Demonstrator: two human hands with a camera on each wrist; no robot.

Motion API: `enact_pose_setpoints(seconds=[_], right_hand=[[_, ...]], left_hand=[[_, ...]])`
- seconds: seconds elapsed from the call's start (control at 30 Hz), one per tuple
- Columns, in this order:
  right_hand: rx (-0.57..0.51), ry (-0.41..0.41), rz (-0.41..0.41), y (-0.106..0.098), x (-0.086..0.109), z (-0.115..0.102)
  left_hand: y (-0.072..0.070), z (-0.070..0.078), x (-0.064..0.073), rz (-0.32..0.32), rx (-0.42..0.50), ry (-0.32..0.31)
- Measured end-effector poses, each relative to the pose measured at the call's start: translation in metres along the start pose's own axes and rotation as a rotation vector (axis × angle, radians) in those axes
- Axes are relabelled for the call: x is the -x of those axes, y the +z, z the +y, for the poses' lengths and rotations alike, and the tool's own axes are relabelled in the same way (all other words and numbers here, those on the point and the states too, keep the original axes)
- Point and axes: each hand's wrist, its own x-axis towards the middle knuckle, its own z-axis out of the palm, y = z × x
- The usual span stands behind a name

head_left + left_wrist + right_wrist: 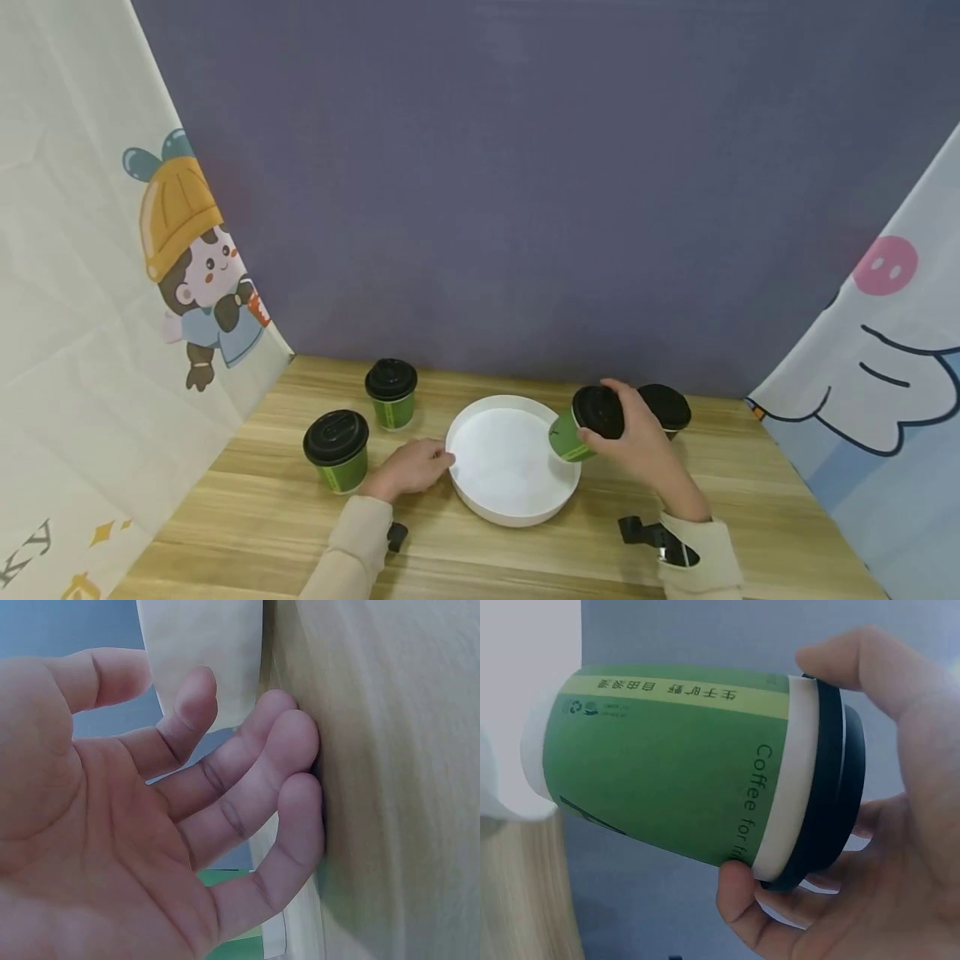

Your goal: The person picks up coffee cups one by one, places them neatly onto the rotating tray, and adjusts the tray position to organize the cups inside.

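My right hand [633, 437] grips a green paper coffee cup [667, 757] around its black lid [829, 780], with the thumb on one side and fingers on the other. The cup tilts, its white base over the right rim of a round white tray [513, 515]. At the tray's left rim, my left hand [415, 467] pinches the edge between thumb and index finger. In the left wrist view, the other fingers [296, 742] curl with their tips at the wooden tabletop, and the tray's side wall [202, 645] shows behind the index finger.
Two more green cups with black lids stand left of the tray, one cup [347, 475] nearer and one cup [393, 410] farther back. Another black-lidded cup [666, 407] is partly hidden behind my right hand. A grey-purple backdrop [517, 208] rises behind the wooden table [480, 575].
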Motion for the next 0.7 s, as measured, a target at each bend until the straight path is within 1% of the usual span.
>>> enact_pose_setpoints(seconds=[0.17, 0.3, 0.4, 0.6, 0.7], right_hand=[[-0.009, -0.045, 0.008, 0.014, -0.001, -0.006], [-0.016, -0.050, -0.012, 0.021, -0.002, -0.010], [-0.031, -0.038, -0.026, 0.026, -0.003, -0.014], [-0.067, -0.042, -0.006, 0.037, -0.003, -0.022], [-0.056, -0.053, -0.002, 0.043, -0.004, -0.025]], left_hand=[[-0.003, 0.003, 0.002, -0.004, 0.021, 0.001], [-0.003, 0.003, 0.002, -0.008, 0.026, -0.001], [-0.003, 0.001, 0.002, -0.018, 0.034, -0.002], [-0.004, 0.000, 0.001, -0.029, 0.044, -0.004], [-0.003, 0.000, 0.001, -0.033, 0.049, -0.004]])
